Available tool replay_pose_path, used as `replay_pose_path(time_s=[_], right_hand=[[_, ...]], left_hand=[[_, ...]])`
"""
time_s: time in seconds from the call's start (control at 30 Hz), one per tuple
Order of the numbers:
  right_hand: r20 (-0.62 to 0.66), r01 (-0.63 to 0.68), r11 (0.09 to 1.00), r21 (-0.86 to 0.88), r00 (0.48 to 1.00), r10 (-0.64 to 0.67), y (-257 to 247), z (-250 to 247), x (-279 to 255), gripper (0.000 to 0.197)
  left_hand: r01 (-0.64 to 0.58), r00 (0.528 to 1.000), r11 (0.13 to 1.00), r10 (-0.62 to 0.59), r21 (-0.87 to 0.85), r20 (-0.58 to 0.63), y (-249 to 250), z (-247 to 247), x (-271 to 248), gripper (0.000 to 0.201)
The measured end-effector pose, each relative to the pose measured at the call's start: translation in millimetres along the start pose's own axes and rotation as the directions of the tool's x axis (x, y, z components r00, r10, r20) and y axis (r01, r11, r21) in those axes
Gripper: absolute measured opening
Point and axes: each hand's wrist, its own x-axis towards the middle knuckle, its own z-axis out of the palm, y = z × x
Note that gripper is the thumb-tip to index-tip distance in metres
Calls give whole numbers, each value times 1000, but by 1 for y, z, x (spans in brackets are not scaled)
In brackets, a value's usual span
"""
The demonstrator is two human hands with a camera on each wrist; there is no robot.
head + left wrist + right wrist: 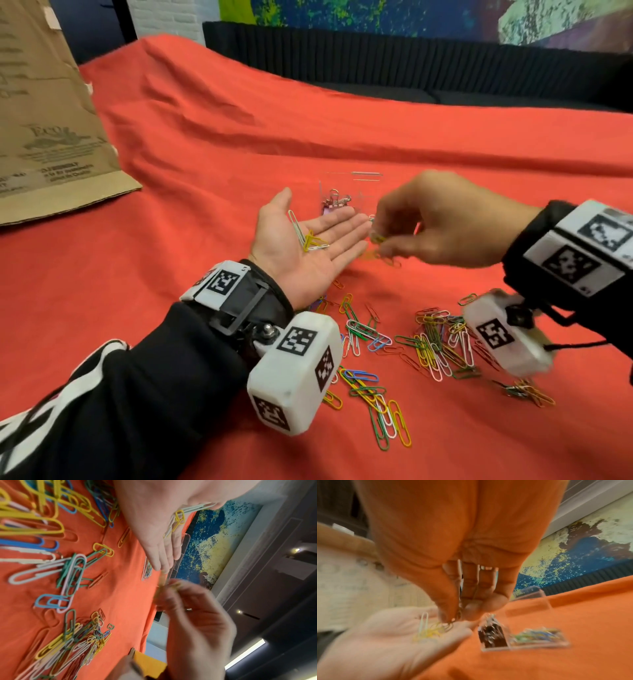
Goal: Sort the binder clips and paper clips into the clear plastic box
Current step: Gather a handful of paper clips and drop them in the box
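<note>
My left hand (322,219) lies palm up and flat above the red cloth, with a white and a few yellow paper clips (310,238) resting on the palm. My right hand (378,238) hovers at the left fingertips and pinches a yellow paper clip (175,584) between thumb and fingers. Just behind both hands stands the clear plastic box (349,195). In the right wrist view the box (563,644) holds dark binder clips (493,635) in its left compartment and coloured paper clips (537,634) in its right one. Many loose paper clips (431,342) lie scattered on the cloth below my wrists.
A red cloth (205,154) covers the whole surface, with folds toward the back. A large cardboard sheet (51,120) lies at the far left. A dark sofa (411,68) runs along the back edge.
</note>
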Motion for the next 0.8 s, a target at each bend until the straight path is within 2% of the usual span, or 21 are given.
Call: replay_pose_path(time_s=[0.1, 0.17, 0.27, 0.33, 0.4, 0.47, 0.53, 0.6, 0.67, 0.73, 0.8], right_hand=[[-147, 54, 998, 41, 988, -47, -15, -5, 15, 6], [-199, 60, 998, 24, 978, -54, -26, 2, 25, 6], [-147, 40, 999, 23, 988, -36, -37, 15, 36, 16], [-139, 29, 999, 19, 990, -26, -37, 16, 37, 24], [-212, 38, 999, 21, 977, -33, -34, 11, 32, 21], [-260, 56, 997, 54, 965, -40, -30, 4, 21, 10], [-194, 57, 998, 33, 980, -49, -27, 3, 7, 4], [-24, 50, 999, -11, 998, -50, -23, 10, -6, 4], [120, 36, 998, -50, 992, -30, -18, 20, -16, 3], [176, 8, 998, -58, 984, 3, -9, 27, -23, 2], [177, -42, 998, -48, 983, 49, 2, 28, -29, 6]], left_hand=[[27, 1000, 1000, -27, -10, 0, -4, 4, 0, 81], [23, 1000, 999, -23, -48, 11, -4, 7, -2, 72], [18, 1000, 997, -16, -75, 21, -4, 8, -6, 61], [11, 1000, 996, -11, -87, 1, -3, 8, -8, 62], [-3, 1000, 994, 2, -108, -10, -1, 7, -6, 67], [-38, 999, 993, 34, -109, -42, 1, 2, -1, 67], [-53, 998, 991, 49, -120, -41, 3, -2, 3, 66], [-59, 998, 989, 56, -132, -30, 4, -3, 3, 65], [-64, 996, 991, 57, -115, -65, 5, 0, 4, 58], [-38, 993, 998, 32, -51, -110, 8, 2, 3, 42], [-9, 996, 998, 14, 60, -94, 14, 7, 1, 34]])
